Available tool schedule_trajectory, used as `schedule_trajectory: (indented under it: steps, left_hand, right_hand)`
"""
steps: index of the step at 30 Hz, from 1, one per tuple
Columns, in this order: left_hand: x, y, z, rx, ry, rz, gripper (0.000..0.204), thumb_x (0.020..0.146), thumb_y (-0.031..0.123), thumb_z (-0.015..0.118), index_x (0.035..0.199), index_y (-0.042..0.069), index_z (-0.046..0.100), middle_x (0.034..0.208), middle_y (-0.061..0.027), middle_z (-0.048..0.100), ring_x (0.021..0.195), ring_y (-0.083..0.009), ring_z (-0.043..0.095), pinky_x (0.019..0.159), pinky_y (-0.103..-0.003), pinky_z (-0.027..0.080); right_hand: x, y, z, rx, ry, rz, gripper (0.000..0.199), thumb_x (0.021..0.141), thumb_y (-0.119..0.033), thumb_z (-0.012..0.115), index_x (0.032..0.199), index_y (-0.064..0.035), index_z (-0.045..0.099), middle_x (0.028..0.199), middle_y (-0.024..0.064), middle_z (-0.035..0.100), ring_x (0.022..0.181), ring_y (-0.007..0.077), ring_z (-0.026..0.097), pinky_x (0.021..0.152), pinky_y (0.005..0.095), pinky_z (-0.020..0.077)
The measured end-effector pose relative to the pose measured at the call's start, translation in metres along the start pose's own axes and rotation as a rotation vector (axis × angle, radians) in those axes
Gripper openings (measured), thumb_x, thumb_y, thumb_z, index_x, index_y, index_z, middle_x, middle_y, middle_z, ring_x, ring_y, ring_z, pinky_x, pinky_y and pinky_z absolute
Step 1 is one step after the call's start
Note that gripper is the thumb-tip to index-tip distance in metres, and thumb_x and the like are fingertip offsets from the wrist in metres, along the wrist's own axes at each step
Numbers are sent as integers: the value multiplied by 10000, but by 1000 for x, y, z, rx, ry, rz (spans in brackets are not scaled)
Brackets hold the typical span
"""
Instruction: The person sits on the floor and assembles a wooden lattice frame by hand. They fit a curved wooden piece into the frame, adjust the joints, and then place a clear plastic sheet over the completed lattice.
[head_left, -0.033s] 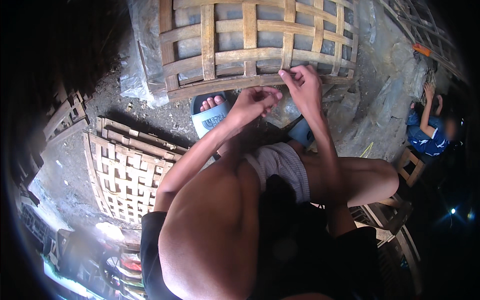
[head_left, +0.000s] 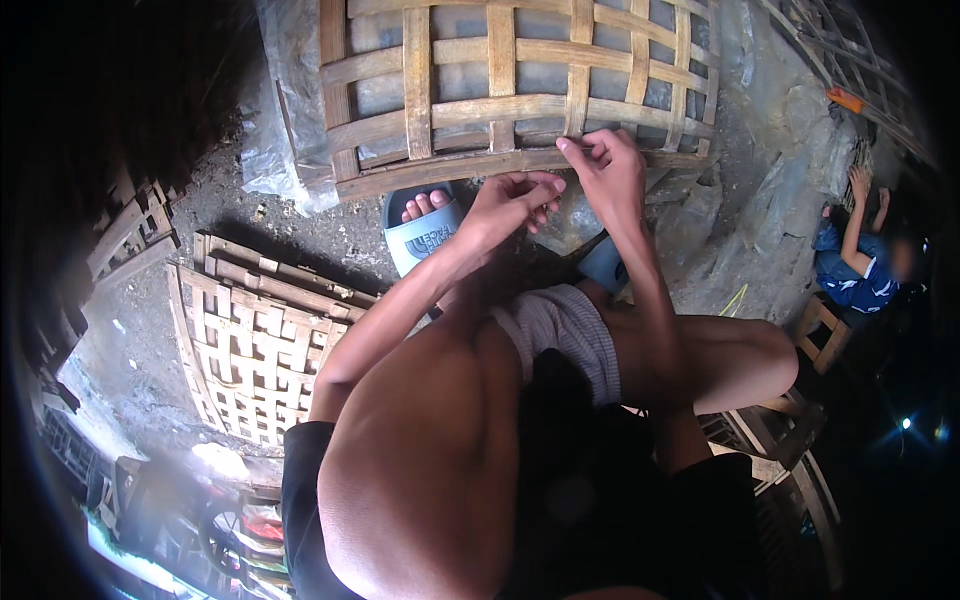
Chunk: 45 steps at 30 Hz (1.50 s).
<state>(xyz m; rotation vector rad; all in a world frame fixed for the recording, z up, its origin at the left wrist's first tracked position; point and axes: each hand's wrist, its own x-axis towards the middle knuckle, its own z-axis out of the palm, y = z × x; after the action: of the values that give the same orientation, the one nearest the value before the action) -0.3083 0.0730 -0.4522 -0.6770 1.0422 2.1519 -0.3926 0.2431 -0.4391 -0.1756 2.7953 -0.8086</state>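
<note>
A woven bamboo panel [head_left: 520, 108] with wide crossing strips and a wooden edge lies in front of me. At its near edge is my right hand [head_left: 608, 172], fingers curled, thumb tip by the lower end of an upright strip. Whether anything is pinched there I cannot make out. Just below the same edge, to the left, my left hand [head_left: 508, 208] is closed with thumb and fingers drawn together. Anything between those fingers is too small or hidden to name. The two hands are a short way apart.
More woven bamboo panels [head_left: 262, 352] lie stacked on the floor at my left. Plastic sheeting [head_left: 285, 160] lies beside the front panel. My foot in a grey-blue slide sandal [head_left: 420, 238] is under its near edge. A person in blue [head_left: 862, 262] sits at the far right.
</note>
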Motion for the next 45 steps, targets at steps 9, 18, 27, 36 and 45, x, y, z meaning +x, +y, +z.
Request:
schedule_trajectory:
  steps: [9,18,27,36,45]
  left_hand:
    - [7,-6,-2,-168,24,24,268,1018,258,712,1140,23,752,925,-42,736,755,-86,635,678,-257,515]
    - [11,-4,0,-200,193,23,346,1003,364,763,943,23,759,809,-29,730,681,-93,613,630,-260,486]
    - [7,-4,1,-117,236,33,439,982,417,788,735,58,730,650,35,620,577,-52,504,541,-236,346]
    - [3,3,4,-76,261,9,450,977,423,789,722,60,717,623,47,586,550,-54,472,526,-246,329]
    - [0,9,7,-58,260,37,409,978,426,785,785,67,745,694,29,641,623,-58,521,577,-245,370]
  right_hand:
    - [7,14,-3,292,25,145,209,923,-178,813,954,16,743,790,62,634,699,134,581,666,321,480]
    - [-64,39,-46,-70,-576,-45,167,975,-140,757,933,-6,666,750,71,615,690,120,593,632,307,470]
    - [4,-13,-17,18,28,66,245,962,-242,792,1020,-9,747,802,97,631,674,211,618,618,367,503]
    - [10,-5,1,236,157,36,160,954,-118,801,1006,31,774,802,14,621,677,69,527,641,248,452]
    - [-69,32,-45,-49,-434,219,164,962,-123,784,916,6,695,734,15,558,659,91,516,613,297,442]
